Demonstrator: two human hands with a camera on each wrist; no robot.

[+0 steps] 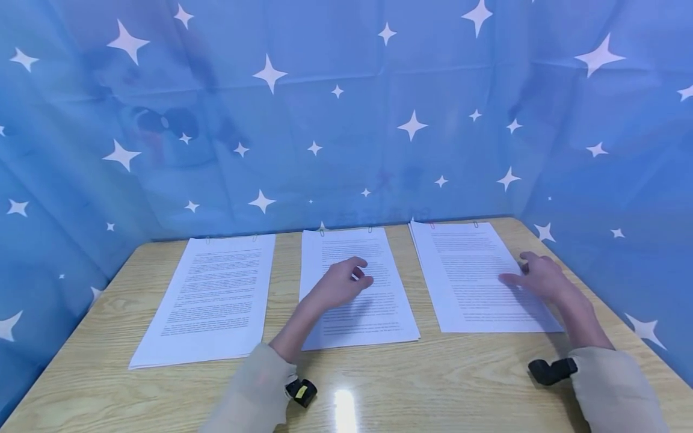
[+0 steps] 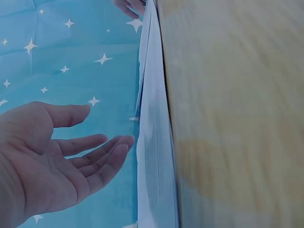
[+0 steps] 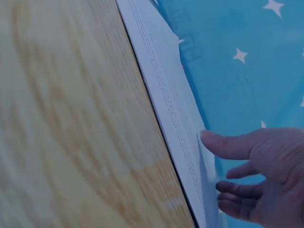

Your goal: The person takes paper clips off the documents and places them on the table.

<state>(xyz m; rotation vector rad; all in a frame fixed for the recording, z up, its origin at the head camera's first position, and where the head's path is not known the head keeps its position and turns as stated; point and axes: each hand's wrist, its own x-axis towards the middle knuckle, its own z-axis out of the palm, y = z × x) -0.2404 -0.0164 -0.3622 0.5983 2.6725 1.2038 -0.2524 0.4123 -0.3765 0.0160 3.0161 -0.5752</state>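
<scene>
We have three printed paper stacks on the wood table [image 1: 433,385], all with the long axis running near to far and the clipped short edge at the far end. Left stack [image 1: 203,294]: near end sits further left than the far end, two clips on the far edge. Middle stack [image 1: 381,316]: near end drifts slightly right, two dark clips [image 1: 322,233] up top. Right stack [image 1: 468,270]: near end swings further right, one pink clip [image 1: 432,225] and one dark clip at the far edge; an under-sheet peeks out along its left side. Left hand [image 1: 340,282] is over the middle stack, thumb apart, fingers loosely bent, holding nothing; left wrist view shows a gap to the paper. Right hand [image 1: 543,276] is at the right stack's right edge, thumb and fingers spread, nothing pinched; thumb tip is right by the paper, can't tell if touching. Black wrist units sit at both cuffs. Blue star-print cloth [image 1: 346,120] stands behind the far edge.
</scene>
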